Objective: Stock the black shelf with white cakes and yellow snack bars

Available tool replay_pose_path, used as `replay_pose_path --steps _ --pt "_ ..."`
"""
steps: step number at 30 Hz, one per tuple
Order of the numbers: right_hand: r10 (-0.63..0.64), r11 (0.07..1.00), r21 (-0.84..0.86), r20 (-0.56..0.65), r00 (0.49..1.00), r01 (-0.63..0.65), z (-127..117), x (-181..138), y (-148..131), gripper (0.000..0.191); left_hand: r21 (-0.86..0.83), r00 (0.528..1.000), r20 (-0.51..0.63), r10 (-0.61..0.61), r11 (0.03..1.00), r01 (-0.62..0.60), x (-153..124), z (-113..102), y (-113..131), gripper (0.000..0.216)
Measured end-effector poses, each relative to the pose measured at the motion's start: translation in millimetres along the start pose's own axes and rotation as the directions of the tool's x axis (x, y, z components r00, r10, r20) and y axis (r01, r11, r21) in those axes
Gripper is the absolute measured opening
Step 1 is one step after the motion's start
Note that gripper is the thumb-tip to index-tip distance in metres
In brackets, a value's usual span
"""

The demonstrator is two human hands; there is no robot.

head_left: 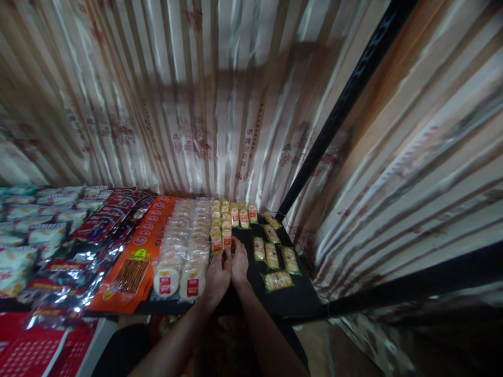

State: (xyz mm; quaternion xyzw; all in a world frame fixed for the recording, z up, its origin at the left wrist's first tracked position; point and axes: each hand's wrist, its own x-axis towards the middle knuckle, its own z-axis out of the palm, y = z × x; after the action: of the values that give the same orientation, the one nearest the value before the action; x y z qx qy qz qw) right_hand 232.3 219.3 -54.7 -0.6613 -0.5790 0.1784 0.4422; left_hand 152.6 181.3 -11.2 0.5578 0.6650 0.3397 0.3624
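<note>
Both hands rest together on a black shelf (293, 298) at the near end of a row of small yellow snack packets (220, 225). My left hand (217, 277) is curled, its fingers touching the nearest packet (216, 244) of the row. My right hand (239, 263) lies beside it, fingers bent against the neighbouring packet (227, 238). What the fingers grip, if anything, is hidden. More yellow packets (271, 255) lie loose to the right of my hands.
Left of the row stand two lines of white round-cake packs (178, 262), an orange packet stack (135, 272), dark red foil packs (102, 225) and white bags (23, 235). Striped plastic sheeting (196, 104) hangs behind and right. A black shelf post (334, 120) rises at right.
</note>
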Motion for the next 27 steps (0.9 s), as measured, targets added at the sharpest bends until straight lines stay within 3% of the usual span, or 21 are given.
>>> replay_pose_path --steps 6,17,24,27 --pt "-0.006 1.0 0.003 -0.043 0.999 0.006 1 0 6 0.035 0.002 1.0 0.021 -0.018 1.0 0.018 0 1 0 0.044" --pt "0.053 0.98 0.195 -0.072 0.996 -0.038 2 -3 9 0.04 0.034 1.0 0.014 -0.014 0.999 0.014 -10 -2 7 0.04" --pt "0.028 0.989 0.146 -0.085 0.996 -0.015 -14 -24 5 0.036 -0.001 0.998 0.031 -0.059 0.998 0.059 -31 -5 11 0.037" --pt "0.019 0.995 0.095 -0.076 0.997 -0.012 -25 -42 0 0.037 -0.025 1.0 0.011 0.01 1.0 -0.01 -48 -1 4 0.034"
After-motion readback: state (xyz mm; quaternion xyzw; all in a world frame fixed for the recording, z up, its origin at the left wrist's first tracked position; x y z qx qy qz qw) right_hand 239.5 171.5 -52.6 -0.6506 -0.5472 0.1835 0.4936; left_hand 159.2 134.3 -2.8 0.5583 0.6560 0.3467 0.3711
